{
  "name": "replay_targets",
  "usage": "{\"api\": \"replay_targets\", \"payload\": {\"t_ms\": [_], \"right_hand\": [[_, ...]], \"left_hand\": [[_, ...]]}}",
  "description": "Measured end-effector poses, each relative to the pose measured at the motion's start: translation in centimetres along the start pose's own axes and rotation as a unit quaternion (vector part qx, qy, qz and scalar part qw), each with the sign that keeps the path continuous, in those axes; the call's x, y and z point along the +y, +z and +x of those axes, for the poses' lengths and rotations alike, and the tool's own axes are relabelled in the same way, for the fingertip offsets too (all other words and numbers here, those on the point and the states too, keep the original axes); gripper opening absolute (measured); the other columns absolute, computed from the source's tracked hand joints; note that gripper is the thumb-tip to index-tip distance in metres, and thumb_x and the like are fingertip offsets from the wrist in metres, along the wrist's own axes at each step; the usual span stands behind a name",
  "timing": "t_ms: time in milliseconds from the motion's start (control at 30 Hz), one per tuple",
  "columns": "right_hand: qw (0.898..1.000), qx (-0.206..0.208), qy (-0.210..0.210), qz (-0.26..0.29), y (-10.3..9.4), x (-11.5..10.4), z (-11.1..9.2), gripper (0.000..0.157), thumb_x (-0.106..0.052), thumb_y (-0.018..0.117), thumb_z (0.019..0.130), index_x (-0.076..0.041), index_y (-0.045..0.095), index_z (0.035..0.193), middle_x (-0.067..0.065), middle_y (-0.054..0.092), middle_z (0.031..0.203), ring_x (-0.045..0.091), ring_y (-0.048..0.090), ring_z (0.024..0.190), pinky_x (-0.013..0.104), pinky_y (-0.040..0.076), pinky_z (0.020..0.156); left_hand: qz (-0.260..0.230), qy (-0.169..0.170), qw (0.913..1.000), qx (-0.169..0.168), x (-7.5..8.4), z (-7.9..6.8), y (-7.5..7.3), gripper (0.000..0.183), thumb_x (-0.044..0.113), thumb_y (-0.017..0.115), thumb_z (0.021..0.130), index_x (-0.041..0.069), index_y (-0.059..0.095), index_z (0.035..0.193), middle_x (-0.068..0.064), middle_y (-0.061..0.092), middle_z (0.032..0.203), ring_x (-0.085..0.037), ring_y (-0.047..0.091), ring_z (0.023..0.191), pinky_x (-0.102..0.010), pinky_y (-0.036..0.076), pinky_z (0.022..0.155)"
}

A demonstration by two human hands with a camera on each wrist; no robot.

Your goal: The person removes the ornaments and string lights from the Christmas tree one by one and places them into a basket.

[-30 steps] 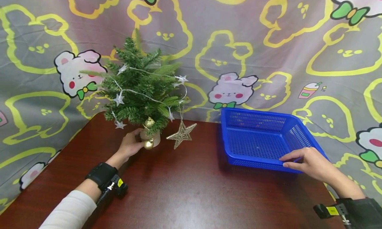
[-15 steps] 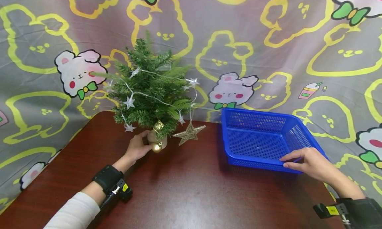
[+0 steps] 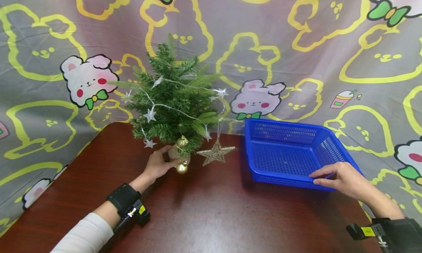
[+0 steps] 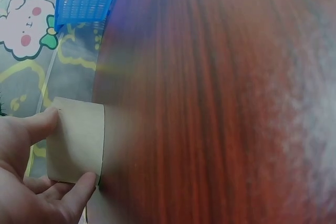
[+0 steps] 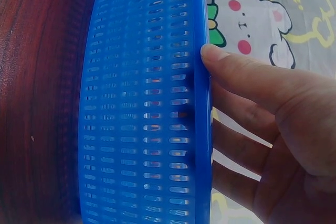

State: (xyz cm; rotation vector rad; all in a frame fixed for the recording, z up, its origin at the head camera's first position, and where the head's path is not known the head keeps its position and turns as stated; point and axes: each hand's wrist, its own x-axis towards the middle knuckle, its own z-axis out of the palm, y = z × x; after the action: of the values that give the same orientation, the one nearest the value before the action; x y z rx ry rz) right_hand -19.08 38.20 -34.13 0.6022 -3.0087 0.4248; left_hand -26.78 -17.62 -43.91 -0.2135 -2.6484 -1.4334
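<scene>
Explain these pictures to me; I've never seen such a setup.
No machine here: just a person working bare-handed. The wide picture looks down from the head; the two close-ups come from black cameras strapped to each wrist. On the reddish-brown wood-grained table sits a rectangular blue perforated plastic basket; the right hand holds its near rim. The left hand grips the beige rounded base of a small green artificial tree, hung with gold balls, a glittery gold star and a string of pale stars.
</scene>
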Motion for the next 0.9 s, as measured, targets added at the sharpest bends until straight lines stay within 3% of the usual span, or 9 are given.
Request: {"api": "replay_targets", "payload": {"t_ms": [433,667,900], "right_hand": [[1.0,0.008,-0.017,0.01,0.0,0.2,0.0,0.011,-0.025,0.08,0.082,-0.024,0.079,0.093,-0.003,0.077,0.091,-0.009,0.06,0.078,0.02,0.052,0.061],[1.0,0.013,-0.018,0.007,0.1,0.2,0.0,0.01,-0.024,0.08,0.082,-0.024,0.079,0.093,-0.003,0.077,0.091,-0.009,0.061,0.078,0.019,0.053,0.061],[1.0,0.01,-0.015,0.005,0.1,0.3,0.1,0.01,-0.025,0.08,0.082,-0.024,0.079,0.092,-0.003,0.077,0.091,-0.008,0.061,0.078,0.02,0.053,0.062]], "left_hand": [[-0.021,-0.009,0.9997,-0.012,0.7,-0.5,1.0,0.061,0.017,0.08,0.083,-0.001,0.054,0.136,-0.026,0.069,0.115,-0.035,0.07,0.106,-0.023,0.053,0.074],[-0.004,0.011,0.9999,0.001,0.9,-0.5,1.7,0.058,0.018,0.082,0.081,0.002,0.058,0.132,-0.022,0.071,0.111,-0.032,0.071,0.102,-0.028,0.055,0.075],[-0.009,0.01,0.9999,0.006,1.0,-0.7,2.1,0.059,0.019,0.082,0.08,0.002,0.059,0.132,-0.023,0.071,0.113,-0.034,0.071,0.103,-0.026,0.055,0.075]]}}
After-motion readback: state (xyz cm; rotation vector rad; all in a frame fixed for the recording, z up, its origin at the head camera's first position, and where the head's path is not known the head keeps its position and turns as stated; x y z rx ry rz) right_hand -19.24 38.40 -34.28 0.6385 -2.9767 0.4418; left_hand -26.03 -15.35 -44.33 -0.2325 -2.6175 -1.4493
